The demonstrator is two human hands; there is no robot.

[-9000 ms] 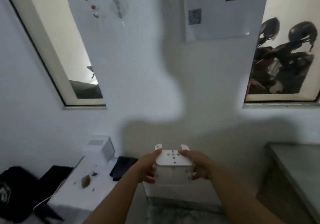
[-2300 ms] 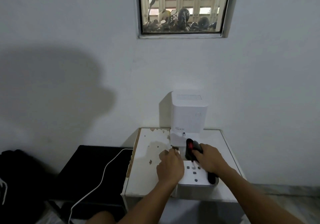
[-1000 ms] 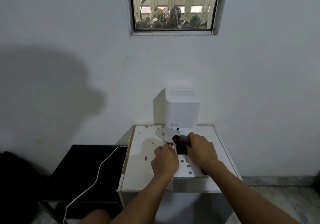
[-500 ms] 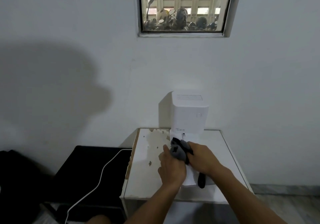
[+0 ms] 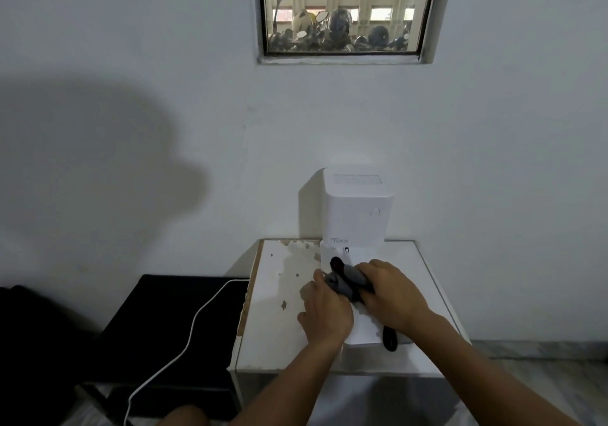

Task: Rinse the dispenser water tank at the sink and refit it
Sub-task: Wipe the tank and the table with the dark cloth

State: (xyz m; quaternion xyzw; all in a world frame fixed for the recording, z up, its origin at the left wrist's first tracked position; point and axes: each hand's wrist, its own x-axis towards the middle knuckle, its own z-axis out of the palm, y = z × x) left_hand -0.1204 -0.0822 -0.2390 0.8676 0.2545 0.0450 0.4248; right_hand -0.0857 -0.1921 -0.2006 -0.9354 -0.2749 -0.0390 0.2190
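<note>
The white dispenser body (image 5: pixel 357 215) stands upright at the back of a small white table (image 5: pixel 276 297), against the wall. Just in front of it lies the white water tank (image 5: pixel 365 333), mostly covered by my hands. My right hand (image 5: pixel 391 294) grips a dark grey and black part (image 5: pixel 345 281) over the tank's top. My left hand (image 5: pixel 325 310) pinches the grey end of the same part. A black strap or cord end (image 5: pixel 390 340) hangs from under my right hand over the tank's front edge. The tank's top holes are hidden.
The table top has chipped paint patches (image 5: pixel 297 254) on its left side. A black low stand (image 5: pixel 171 320) sits to the left, with a white cable (image 5: pixel 197 317) running over it to the floor. A barred window (image 5: pixel 342 11) is high on the wall.
The tank, carried in both hands earlier, now sits on the table before the dispenser. Over the last second both hands closed on the dark part and turned its grey side up.
</note>
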